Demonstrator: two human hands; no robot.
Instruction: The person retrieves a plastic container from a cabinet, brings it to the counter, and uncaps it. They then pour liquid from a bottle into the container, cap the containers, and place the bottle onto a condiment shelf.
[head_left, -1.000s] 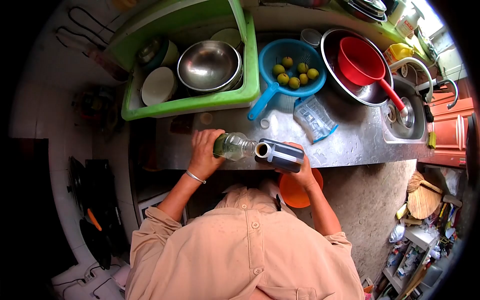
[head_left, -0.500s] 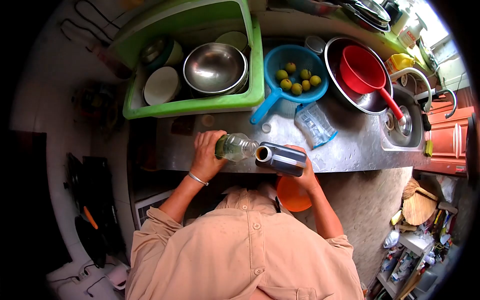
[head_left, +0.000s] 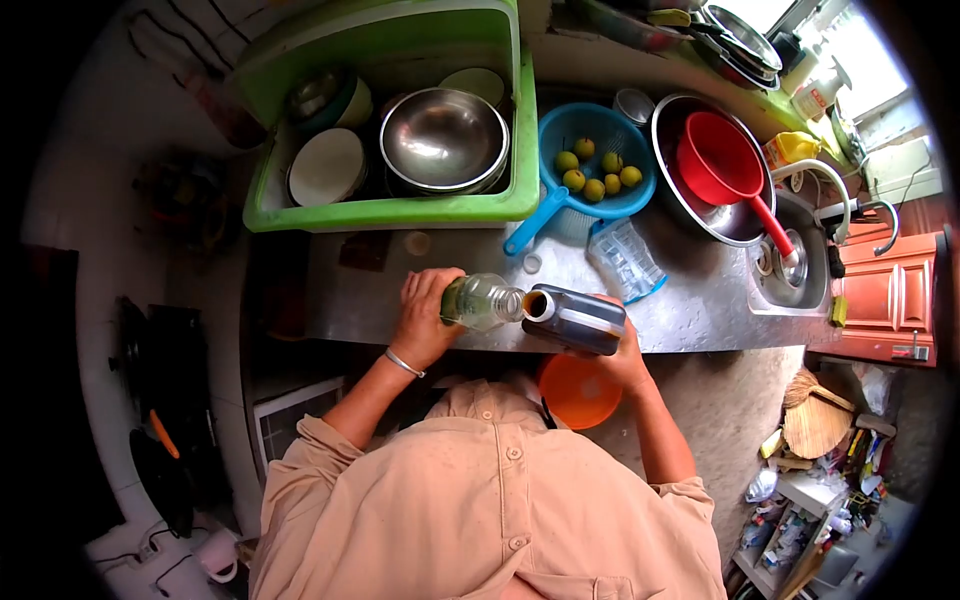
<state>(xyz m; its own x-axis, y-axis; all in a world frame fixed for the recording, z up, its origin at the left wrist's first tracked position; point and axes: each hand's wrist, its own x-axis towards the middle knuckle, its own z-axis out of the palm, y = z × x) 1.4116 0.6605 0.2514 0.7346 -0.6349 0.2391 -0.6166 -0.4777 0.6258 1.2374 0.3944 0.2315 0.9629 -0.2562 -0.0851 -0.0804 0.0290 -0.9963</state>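
My left hand [head_left: 430, 310] is wrapped round a clear glass jar [head_left: 485, 302] with something green inside, its mouth pointing right. In my right hand [head_left: 622, 345] is a dark plastic jug [head_left: 577, 318], tipped so its pale open spout meets the jar's mouth. Dark liquid shows in the spout; I cannot tell whether any is flowing. Both vessels are held near the counter's front edge. Just behind them on the steel counter [head_left: 400, 290] lie a small white cap [head_left: 532, 263] and a clear plastic bag with blue edges [head_left: 626, 262].
A green bin [head_left: 390, 214] with bowls stands back left. Beside it, a blue strainer [head_left: 550, 150] holds several yellow-green fruits. A steel basin [head_left: 668, 190] with a red ladle [head_left: 720, 160] sits by the sink [head_left: 815, 300]. An orange bucket [head_left: 580, 392] is below the counter edge.
The view has shifted slightly. The jar and jug are a little closer together, with the jug's spout now at the jar's mouth.
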